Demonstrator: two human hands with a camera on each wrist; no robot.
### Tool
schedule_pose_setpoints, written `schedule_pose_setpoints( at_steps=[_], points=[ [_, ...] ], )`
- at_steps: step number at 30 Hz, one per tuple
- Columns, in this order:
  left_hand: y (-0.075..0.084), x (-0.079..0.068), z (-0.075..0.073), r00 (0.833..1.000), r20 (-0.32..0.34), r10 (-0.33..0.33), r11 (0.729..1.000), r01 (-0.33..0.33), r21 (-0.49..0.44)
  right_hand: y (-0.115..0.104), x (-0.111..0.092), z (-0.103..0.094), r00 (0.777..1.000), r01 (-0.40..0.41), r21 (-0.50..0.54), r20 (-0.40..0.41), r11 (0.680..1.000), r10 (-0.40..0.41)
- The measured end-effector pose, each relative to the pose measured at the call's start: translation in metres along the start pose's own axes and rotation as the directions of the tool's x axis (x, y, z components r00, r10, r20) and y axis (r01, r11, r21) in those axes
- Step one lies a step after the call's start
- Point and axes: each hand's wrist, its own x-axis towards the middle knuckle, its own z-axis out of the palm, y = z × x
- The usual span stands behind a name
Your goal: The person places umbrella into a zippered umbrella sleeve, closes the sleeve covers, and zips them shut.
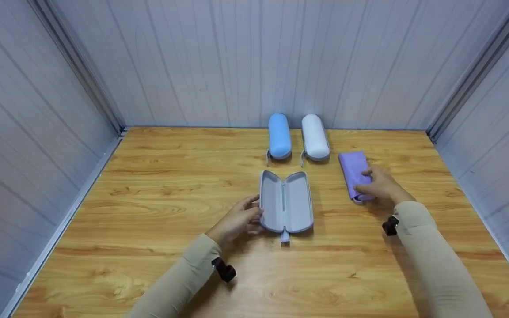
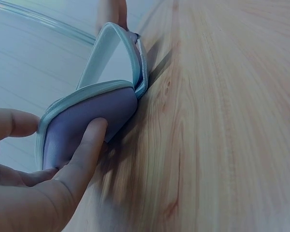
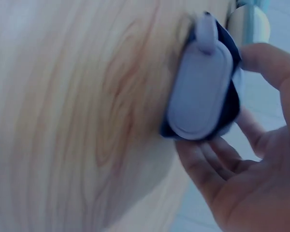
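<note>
Holds the purple bundle (image 1: 351,171) in the right hand (image 1: 382,183), to the right of the open case (image 1: 298,201) and well apart from it. Grips with thumb and fingers spread fairly wide about the bundle's near half, coming in from the side away from the open case; leaves the far end free, beyond the fingers. Shows, in the right wrist view, a pale oval end (image 3: 198,94) with a small loop close by the grip. Cannot tell about contact between bundle and table (image 1: 161,194).

Touches the open case with the left hand (image 1: 239,217), from its left side, with fingers fairly straight, at the rim and along the outer wall. Has a closed blue case (image 1: 279,134) behind the open case, and a closed white case (image 1: 315,136) behind and slightly right.
</note>
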Motion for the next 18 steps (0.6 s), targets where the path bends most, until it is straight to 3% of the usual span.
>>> schedule_pose_setpoints(
  at_steps=[7, 18],
  points=[
    [-0.001, 0.001, 0.000, 1.000, -0.005, -0.001, 1.000, 0.001, 0.000, -0.013, -0.009, 0.008, 0.990, -0.020, 0.025, 0.139, 0.999, 0.016],
    [0.000, 0.001, 0.001, 1.000, -0.015, -0.009, 1.000, 0.009, -0.007, -0.034, -0.018, 0.024, 0.974, 0.012, 0.005, 0.224, 1.000, -0.013]
  ],
)
